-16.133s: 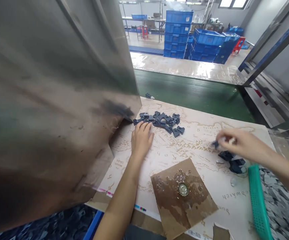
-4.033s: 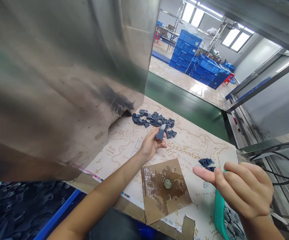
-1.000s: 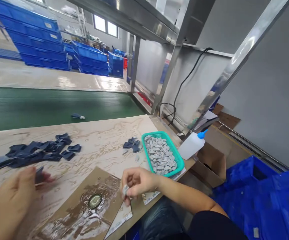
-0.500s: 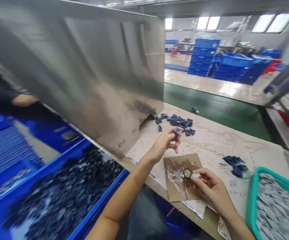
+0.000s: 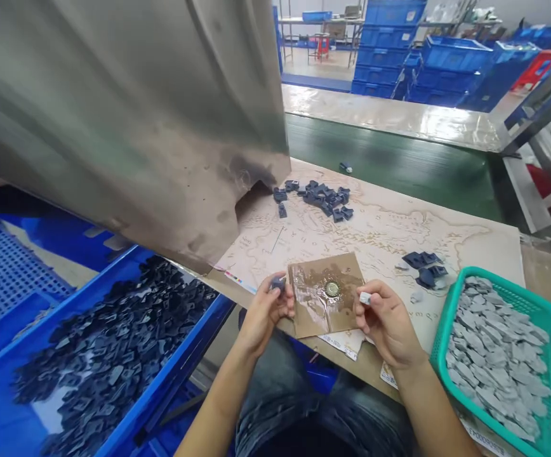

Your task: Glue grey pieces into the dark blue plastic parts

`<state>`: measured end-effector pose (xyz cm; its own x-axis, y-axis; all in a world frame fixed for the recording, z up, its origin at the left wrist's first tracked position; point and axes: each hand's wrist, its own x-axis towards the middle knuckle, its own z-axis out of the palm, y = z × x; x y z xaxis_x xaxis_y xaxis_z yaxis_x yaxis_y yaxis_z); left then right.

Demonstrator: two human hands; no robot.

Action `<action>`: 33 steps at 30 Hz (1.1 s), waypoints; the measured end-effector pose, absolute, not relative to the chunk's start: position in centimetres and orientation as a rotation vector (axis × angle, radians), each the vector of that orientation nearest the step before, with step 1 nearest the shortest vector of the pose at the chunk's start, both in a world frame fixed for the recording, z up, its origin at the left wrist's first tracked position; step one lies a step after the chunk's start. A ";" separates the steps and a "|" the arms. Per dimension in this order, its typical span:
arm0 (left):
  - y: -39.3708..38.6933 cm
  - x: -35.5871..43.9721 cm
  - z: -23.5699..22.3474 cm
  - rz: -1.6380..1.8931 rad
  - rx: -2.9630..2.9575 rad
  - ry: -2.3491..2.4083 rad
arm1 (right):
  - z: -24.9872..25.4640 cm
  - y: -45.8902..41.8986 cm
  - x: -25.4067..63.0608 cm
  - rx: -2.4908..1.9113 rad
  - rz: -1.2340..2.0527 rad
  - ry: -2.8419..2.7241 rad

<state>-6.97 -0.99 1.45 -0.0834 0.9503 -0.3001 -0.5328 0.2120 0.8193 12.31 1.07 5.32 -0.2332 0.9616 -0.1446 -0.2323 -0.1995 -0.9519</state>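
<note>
Left hand holds a dark blue piece up at its fingertips, fingers curled together around it, thumb side on top. Right hand pinches a small pale gray chip, thumb and fingers clamped on it. Both hands are over the table edge, on either side of a wet cardboard sheet, left at its left edge, right just past its right edge. A round metal disc sits mid-sheet in the wet patch. Table has a map print. Loose dark blue pieces lie in a pile near a steel hood, with a smaller dark blue pile to the right, one loose gray chip beside it. Green basket of gray chips sits at right on the table. Blue bin of dark pieces is at left, below the table. Green conveyor belt runs behind, one piece on it.
</note>
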 end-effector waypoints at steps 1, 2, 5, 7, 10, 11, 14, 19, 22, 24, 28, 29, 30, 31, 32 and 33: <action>-1.0 -6.9 1.6 1.320 0.534 1.036 | 5.1 1.1 12.3 -1.058 1.561 -1.126; -1.1 -6.8 1.8 1.309 0.531 1.043 | 4.9 1.2 12.3 -1.111 1.481 -1.200; -1.5 -6.2 2.3 1.309 0.473 1.033 | 3.9 1.5 12.3 -1.322 1.064 -1.540; -2.0 -5.8 2.6 1.327 0.419 1.022 | 3.2 1.8 12.3 -1.402 0.797 -1.760; -2.6 -5.3 2.8 1.338 0.358 1.017 | 2.5 2.1 12.3 -1.399 0.625 -1.986; -2.7 -5.2 2.8 1.338 0.343 1.010 | 2.3 2.2 12.2 -1.393 0.592 -2.038; -2.9 -5.2 3.1 1.327 0.316 0.972 | 1.9 2.3 12.0 -1.394 0.492 -2.143; -2.8 -5.1 3.9 1.273 0.326 0.927 | 1.5 2.5 11.8 -1.408 0.395 -2.192; -3.0 -5.1 4.2 1.254 0.351 0.914 | 1.7 2.6 11.7 -1.370 0.392 -2.129; -3.1 -5.0 4.3 1.254 0.351 0.898 | 2.2 2.4 11.7 -1.327 0.455 -2.022; -3.3 -4.5 4.2 1.272 0.323 0.892 | 3.7 1.8 11.7 -1.225 0.870 -1.679; -3.3 -4.4 4.2 1.273 0.319 0.898 | 4.0 1.6 11.7 -1.189 0.991 -1.583; -3.3 -4.2 4.3 1.273 0.316 0.906 | 4.3 1.4 11.7 -1.147 1.099 -1.495; -3.2 -4.1 4.3 1.272 0.314 0.915 | 4.5 1.2 11.7 -1.101 1.193 -1.422; -3.2 -3.9 4.3 1.272 0.315 0.926 | 4.6 1.1 11.7 -1.053 1.276 -1.362; -3.1 -3.7 4.4 1.276 0.318 0.938 | 4.6 0.9 11.7 -1.010 1.352 -1.315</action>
<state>-3.69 -3.11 4.39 -0.0040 0.9085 -0.4178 -0.6699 0.3078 0.6756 11.73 0.94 4.60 -0.1955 0.9789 0.0588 -0.0863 0.0426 -0.9954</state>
